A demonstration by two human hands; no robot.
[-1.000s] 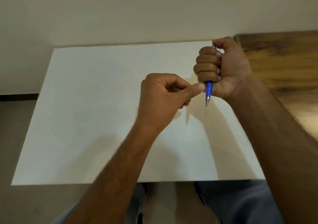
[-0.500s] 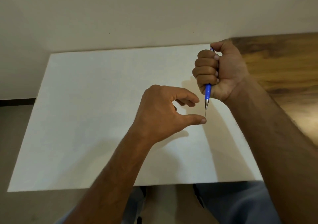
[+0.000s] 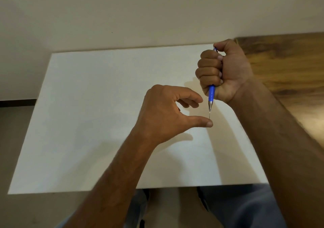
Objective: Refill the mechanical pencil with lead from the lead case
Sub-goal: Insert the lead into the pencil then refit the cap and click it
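Change since one second ago: the left hand point(image 3: 163, 112) has dropped from beside the pencil barrel to below its tip, and its fist has opened into a loose C; in the last half second it has hardly shifted. The right hand point(image 3: 226, 71) keeps the same fisted grip.

Left hand: half open, thumb stretched out toward the right hand, forefinger curved above it, other fingers curled behind. It holds nothing that can be made out. The thumb tip sits directly under the pencil point, touching or all but touching the thin lead point(image 3: 209, 114) that projects there.

Right hand: closed in a full fist around the mechanical pencil point(image 3: 211, 92), thumb folded over the top end. The pencil stands nearly upright, point down. Visible parts: a short blue length below the little finger, a grey metal cone, the lead, and a sliver of blue cap beside the thumb.

Beneath both hands: white worktop point(image 3: 91, 122), bare, with the hands' shadows falling on it.

Beyond the right hand: a dark wooden surface point(image 3: 287, 66) adjoining the worktop.

Behind the hands: a plain pale wall point(image 3: 140, 13).

Nearer than the hands: both bare forearms, and grey-blue trousers point(image 3: 245, 208) below the worktop's near edge.
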